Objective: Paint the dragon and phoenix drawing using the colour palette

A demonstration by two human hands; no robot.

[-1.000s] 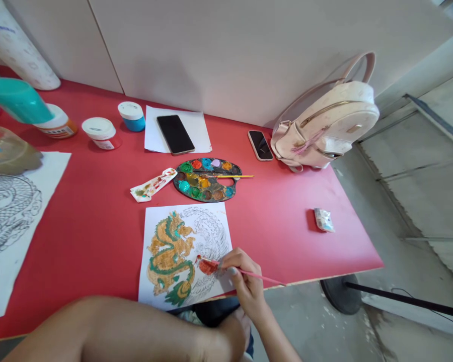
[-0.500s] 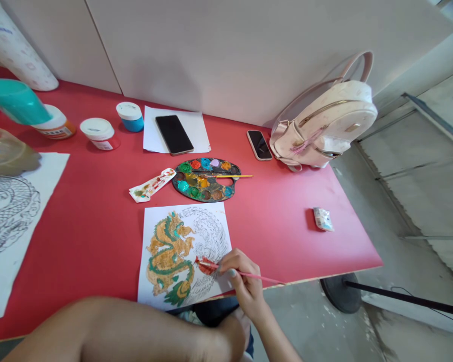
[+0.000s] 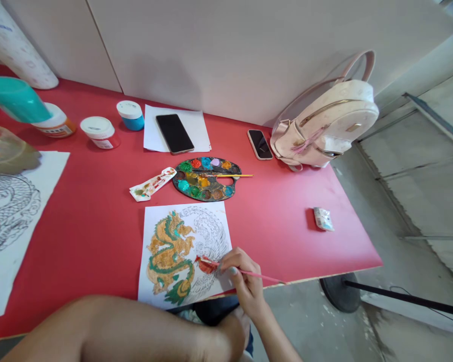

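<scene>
The right hand (image 3: 245, 284) pinches one pink brush (image 3: 256, 275), its tip on the dragon sheet (image 3: 173, 251) at the near edge of the red table (image 3: 287, 226). The left forearm (image 3: 136, 332) lies along that edge; I cannot tell how its fingers are set. Mid-table lies one palette (image 3: 206, 179) with a second brush (image 3: 234, 176) on it. Toward the far edge are two phones (image 3: 174, 133) (image 3: 260, 144) and three paint jars (image 3: 131, 115) (image 3: 100, 132) (image 3: 56, 123).

bare forearms (image 3: 136, 327) — pale-blue nails on fingers (image 3: 232, 270)
</scene>
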